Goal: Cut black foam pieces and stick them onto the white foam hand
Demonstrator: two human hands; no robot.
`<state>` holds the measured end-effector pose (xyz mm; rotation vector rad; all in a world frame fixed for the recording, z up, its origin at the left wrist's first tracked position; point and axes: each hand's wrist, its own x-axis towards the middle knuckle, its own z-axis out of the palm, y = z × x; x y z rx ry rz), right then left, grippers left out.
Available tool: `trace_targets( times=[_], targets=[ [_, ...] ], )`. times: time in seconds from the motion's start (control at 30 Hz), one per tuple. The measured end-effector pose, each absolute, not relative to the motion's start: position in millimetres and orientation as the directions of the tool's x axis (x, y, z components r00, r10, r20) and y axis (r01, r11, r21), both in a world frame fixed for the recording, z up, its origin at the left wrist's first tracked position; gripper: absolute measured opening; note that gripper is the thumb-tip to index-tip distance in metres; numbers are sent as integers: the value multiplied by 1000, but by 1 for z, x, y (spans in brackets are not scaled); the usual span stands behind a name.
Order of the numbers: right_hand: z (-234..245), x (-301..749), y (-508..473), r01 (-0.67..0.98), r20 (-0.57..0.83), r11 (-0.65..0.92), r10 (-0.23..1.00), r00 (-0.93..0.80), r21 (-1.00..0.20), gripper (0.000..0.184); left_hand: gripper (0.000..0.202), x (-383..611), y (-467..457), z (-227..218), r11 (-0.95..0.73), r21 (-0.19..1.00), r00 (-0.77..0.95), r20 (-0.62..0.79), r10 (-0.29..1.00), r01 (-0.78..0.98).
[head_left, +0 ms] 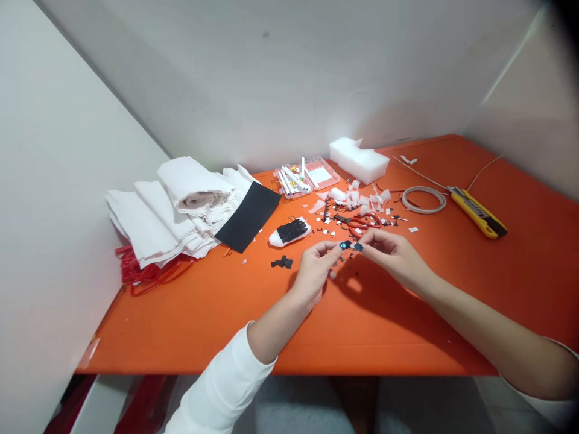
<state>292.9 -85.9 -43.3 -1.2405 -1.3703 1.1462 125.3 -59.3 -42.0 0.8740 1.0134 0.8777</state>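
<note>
Above the orange table, my left hand [314, 268] and my right hand [398, 256] meet with thumbs and fingertips pinched together. Between them is a small black piece [348, 245], mostly hidden by the fingers and dark shiny nails. Just beyond my left hand lies a white, foam-like block [277, 239] with overlapping black pieces covering much of its top. A small pile of black cut pieces [282, 263] rests left of that hand. Red-handled scissors or cutters [362, 223] lie behind my fingertips among black and white scraps.
White folded cloth or paper [181, 211] and a black sheet [248, 217] lie at left, over red straps [136, 265]. Behind are a clear box [328, 170] with white markers [292, 179] and white foam [359, 160]. At right are a coiled strip [424, 209] and yellow utility knife [477, 212].
</note>
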Motion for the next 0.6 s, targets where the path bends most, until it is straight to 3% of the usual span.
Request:
trace_targets(
  times=[0.2, 0.6],
  targets=[
    [-45, 293, -86, 234, 62, 78, 995, -74, -969, 23, 26, 126, -61, -40, 378, 913, 276, -327, 904, -156],
    [-49, 295, -84, 247, 39, 66, 993, -114, -967, 24, 26, 127, -61, -40, 356, 920, 282, -302, 911, -164]
  ],
)
